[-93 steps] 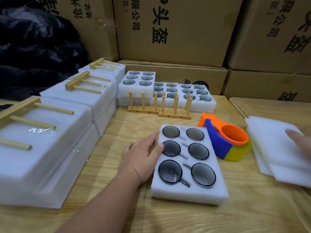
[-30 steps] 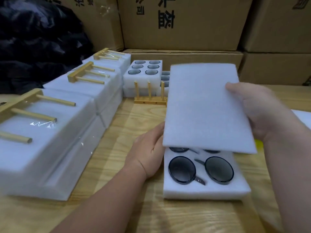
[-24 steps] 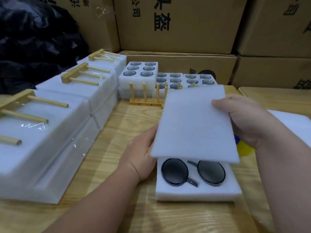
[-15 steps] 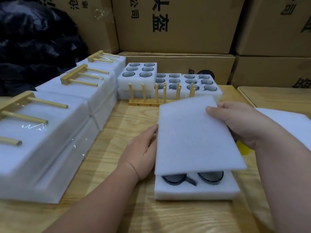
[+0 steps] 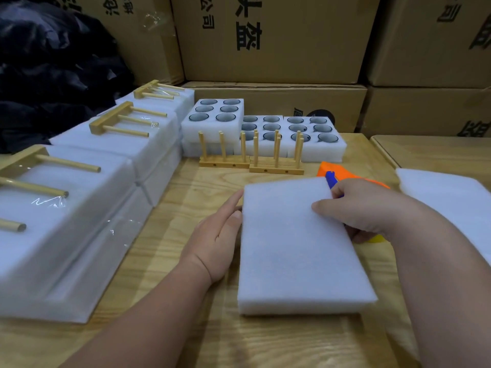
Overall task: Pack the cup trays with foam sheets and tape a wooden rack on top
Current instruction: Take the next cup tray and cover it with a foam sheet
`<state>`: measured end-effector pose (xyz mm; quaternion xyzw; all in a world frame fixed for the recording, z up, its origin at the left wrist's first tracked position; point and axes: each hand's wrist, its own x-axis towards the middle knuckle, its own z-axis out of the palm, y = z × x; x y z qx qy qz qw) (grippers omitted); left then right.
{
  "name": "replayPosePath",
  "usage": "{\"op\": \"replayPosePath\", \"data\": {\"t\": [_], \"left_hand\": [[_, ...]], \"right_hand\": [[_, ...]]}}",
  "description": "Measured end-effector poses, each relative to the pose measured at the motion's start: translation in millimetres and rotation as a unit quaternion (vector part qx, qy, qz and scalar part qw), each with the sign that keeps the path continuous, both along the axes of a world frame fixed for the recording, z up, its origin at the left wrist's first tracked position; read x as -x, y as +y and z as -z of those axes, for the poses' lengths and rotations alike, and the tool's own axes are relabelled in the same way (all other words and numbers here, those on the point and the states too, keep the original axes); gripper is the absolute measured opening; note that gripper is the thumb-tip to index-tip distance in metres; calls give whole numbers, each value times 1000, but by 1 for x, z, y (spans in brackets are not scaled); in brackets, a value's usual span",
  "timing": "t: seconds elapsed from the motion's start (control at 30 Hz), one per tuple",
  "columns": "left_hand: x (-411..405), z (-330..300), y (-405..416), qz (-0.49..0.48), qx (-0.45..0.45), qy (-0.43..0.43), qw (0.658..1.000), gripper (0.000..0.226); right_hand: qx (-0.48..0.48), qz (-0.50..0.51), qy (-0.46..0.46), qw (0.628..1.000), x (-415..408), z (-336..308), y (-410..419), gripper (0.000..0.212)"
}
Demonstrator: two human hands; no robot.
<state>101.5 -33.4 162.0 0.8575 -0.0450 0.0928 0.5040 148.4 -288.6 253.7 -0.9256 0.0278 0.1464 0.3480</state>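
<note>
Both hands flank the foam sheet (image 5: 297,248): left hand (image 5: 215,240) flat against its edge, right hand's (image 5: 364,208) fingers pinching its far corner.

foam sheet (image 5: 297,248): white, flat, covering cup tray | wooden racks (image 5: 251,155): upright behind, apparently two

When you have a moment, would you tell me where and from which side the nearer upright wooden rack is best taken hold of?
Probably by its flat base bar, thumb and fingers pinching its long edges, coming from the near side over the covered tray. The wooden rack stands upright with thin pegs, and a second rack and open cup trays crowd its left and back.
</note>
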Motion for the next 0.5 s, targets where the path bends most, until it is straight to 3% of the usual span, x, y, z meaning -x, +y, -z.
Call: {"op": "replayPosePath", "data": {"t": [0.17, 0.5], "left_hand": [[-1, -1, 0, -4, -8, 8, 1000, 49], [-1, 1, 2, 9, -29, 7, 1000, 44]], "right_hand": [[96, -21, -14, 995, 2, -4, 3, 32], [130, -21, -20, 991, 5, -7, 5, 33]]}}
